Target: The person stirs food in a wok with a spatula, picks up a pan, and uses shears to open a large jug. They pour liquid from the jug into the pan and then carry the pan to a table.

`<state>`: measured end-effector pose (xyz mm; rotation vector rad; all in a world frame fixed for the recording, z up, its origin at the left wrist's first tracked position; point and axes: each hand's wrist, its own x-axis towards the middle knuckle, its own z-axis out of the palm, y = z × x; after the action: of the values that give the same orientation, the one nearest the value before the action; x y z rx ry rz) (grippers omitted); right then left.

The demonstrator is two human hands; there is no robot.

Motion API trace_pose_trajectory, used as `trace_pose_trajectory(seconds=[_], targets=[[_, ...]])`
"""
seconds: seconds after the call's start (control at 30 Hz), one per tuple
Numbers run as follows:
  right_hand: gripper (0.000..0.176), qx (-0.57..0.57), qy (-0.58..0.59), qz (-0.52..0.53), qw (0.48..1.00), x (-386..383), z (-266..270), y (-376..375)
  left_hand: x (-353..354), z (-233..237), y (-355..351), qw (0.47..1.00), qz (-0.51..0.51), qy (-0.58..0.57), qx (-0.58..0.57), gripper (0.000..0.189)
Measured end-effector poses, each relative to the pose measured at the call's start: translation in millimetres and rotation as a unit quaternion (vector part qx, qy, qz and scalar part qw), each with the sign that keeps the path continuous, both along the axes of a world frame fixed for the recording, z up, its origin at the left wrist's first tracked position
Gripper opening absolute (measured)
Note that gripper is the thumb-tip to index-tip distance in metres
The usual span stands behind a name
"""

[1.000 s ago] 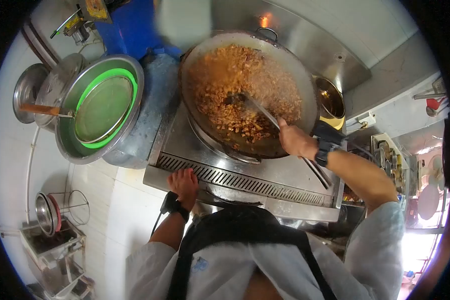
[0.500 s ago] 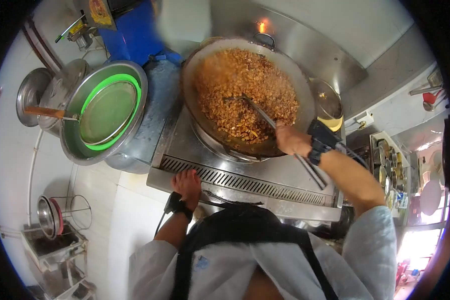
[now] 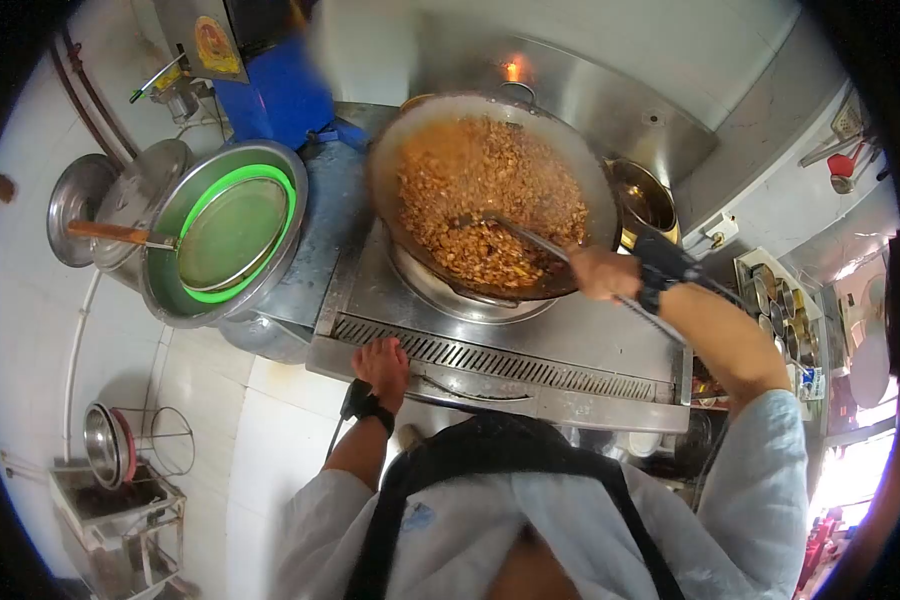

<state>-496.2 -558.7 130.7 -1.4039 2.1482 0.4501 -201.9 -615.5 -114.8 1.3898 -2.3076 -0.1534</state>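
A large wok (image 3: 607,190) stands on the steel stove (image 3: 610,335), holding a heap of brown chopped food (image 3: 510,170). My right hand (image 3: 606,274) is closed round the metal handle of a long utensil (image 3: 535,240) over the wok's right front rim. The utensil's far end lies in the food, where its tip is partly buried. My left hand (image 3: 381,368) rests on the stove's front edge, left of the slotted grate (image 3: 490,362), with its fingers extended and holding nothing.
At the left, a metal basin (image 3: 160,285) holds a green-rimmed bowl and a wooden-handled strainer (image 3: 110,232). A metal pot (image 3: 642,195) stands right of the wok. Behind are a blue object (image 3: 280,90) and a steel splashback (image 3: 610,90).
The camera view has shifted, moving the basin and stove slightly rightward in the picture. My right hand and the utensil have shifted relative to the wok; my left hand remains at the stove edge.
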Motion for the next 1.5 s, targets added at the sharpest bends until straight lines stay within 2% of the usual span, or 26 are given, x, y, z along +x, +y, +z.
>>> trace_pose_trajectory(seconds=[0.1, 0.2, 0.27, 0.3, 0.4, 0.5, 0.57, 0.63, 0.67, 0.7, 0.73, 0.77, 0.8, 0.83, 0.87, 0.9, 1.03, 1.1, 1.13, 1.17, 1.23, 1.27, 1.33, 1.37, 1.43, 1.5], targets=[[0.045, 0.005, 0.050, 0.019, 0.999, -0.6, 46.6, 22.0, 1.4, -2.0, -1.8, 1.000, -0.008, 0.012, -0.002, 0.011], [0.037, -0.030, 0.027, 0.007, 0.999, -21.3, 69.1, 39.7, 1.2, -4.5, -2.4, 1.000, -0.013, 0.004, 0.001, 0.013], [0.029, -0.108, -0.006, -0.056, 0.993, -36.4, 75.1, 39.0, -1.3, -4.6, -4.3, 1.000, -0.019, 0.001, 0.011, 0.014], [0.029, -0.110, -0.001, -0.054, 0.992, -46.3, 70.0, 33.5, -2.9, -3.9, -3.7, 0.999, 0.000, -0.020, 0.036, 0.012], [0.022, -0.260, -0.021, -0.147, 0.954, -91.9, 18.3, -0.6, -2.5, -8.1, -3.5, 0.998, 0.021, -0.030, 0.044, 0.010], [0.020, -0.288, -0.045, -0.207, 0.934, -120.2, -14.3, -39.1, -3.6, 0.6, -1.4, 0.999, 0.039, -0.005, 0.007, 0.010], [0.019, -0.235, -0.030, -0.192, 0.952, -135.5, -23.4, -70.3, -3.3, -0.6, -1.5, 0.998, 0.039, -0.032, 0.025, 0.010], [0.015, -0.195, -0.092, -0.242, 0.946, -162.2, -50.4, -103.3, -1.3, 3.8, -3.2, 0.997, 0.029, -0.036, 0.064, 0.010], [0.014, -0.176, -0.098, -0.223, 0.954, -178.8, -63.5, -117.4, -1.7, 8.4, -1.2, 0.998, 0.027, -0.004, 0.050, 0.010], [0.012, -0.125, -0.055, -0.070, 0.988, -219.4, -88.1, -136.3, -1.4, 9.8, 0.5, 0.999, 0.024, 0.025, 0.038, 0.010], [0.010, -0.052, 0.083, 0.267, 0.959, -269.1, -120.1, -160.3, -1.9, 4.3, -0.3, 0.999, 0.029, 0.019, 0.042, 0.010], [0.008, -0.054, 0.171, 0.457, 0.871, -311.6, -153.4, -179.6, -2.6, -4.8, -1.4, 0.999, 0.027, 0.015, 0.044, 0.011], [0.007, -0.044, 0.081, 0.346, 0.934, -274.1, -117.8, -183.8, -1.4, -10.6, 0.2, 0.998, 0.025, 0.011, 0.049, 0.012], [0.008, -0.060, -0.036, 0.087, 0.994, -209.0, -71.8, -177.4, -0.5, -10.4, 1.8, 0.998, 0.028, 0.007, 0.056, 0.012], [0.009, -0.084, -0.089, -0.089, 0.988, -146.0, -33.4, -170.0, -1.9, -8.0, 0.9, 0.999, 0.025, 0.025, 0.023, 0.013], [0.012, -0.090, -0.094, -0.114, 0.985, -114.7, -12.3, -168.6, -2.8, -4.9, -1.0, 0.999, 0.021, 0.044, -0.013, 0.013], [0.016, -0.086, -0.068, -0.052, 0.993, -47.7, 21.4, -151.6, -1.4, -1.1, -0.7, 0.999, 0.014, 0.050, 0.010, 0.013], [0.023, -0.090, 0.027, 0.112, 0.989, -31.9, 24.5, -136.9, -1.0, 0.6, -1.4, 0.999, 0.012, 0.046, 0.008, 0.012], [0.026, -0.136, 0.094, 0.230, 0.959, -31.9, 21.1, -124.5, -0.7, 0.5, -0.6, 0.999, 0.010, 0.044, 0.006, 0.012], [0.026, -0.136, 0.094, 0.227, 0.960, -16.1, 30.7, -112.4, -0.8, -3.7, -0.3, 0.999, 0.007, 0.043, 0.005, 0.012], [0.029, -0.119, 0.037, 0.013, 0.992, 13.6, 55.2, -86.4, -1.6, -16.0, -0.1, 0.999, 0.023, 0.049, -0.003, 0.012], [0.029, -0.119, 0.037, 0.008, 0.992, 16.7, 59.0, -71.1, -1.3, -17.6, 0.4, 0.999, 0.018, 0.048, -0.004, 0.012], [0.032, -0.055, 0.155, 0.233, 0.958, 17.5, 66.3, -43.7, -3.2, -20.2, 0.0, 0.999, 0.035, 0.030, -0.028, 0.011], [0.032, -0.054, 0.157, 0.229, 0.959, 16.3, 72.1, -32.5, -3.7, -22.5, -0.4, 0.999, 0.030, 0.032, -0.028, 0.011], [0.019, -0.032, 0.135, 0.202, 0.969, 10.4, 83.9, -13.5, -2.9, -25.9, -1.6, 0.999, 0.029, 0.022, -0.012, 0.011], [0.018, -0.047, 0.151, 0.208, 0.965, -4.8, 95.2, 0.8, -2.5, -20.8, -2.6, 0.999, 0.025, 0.028, -0.005, 0.011]])
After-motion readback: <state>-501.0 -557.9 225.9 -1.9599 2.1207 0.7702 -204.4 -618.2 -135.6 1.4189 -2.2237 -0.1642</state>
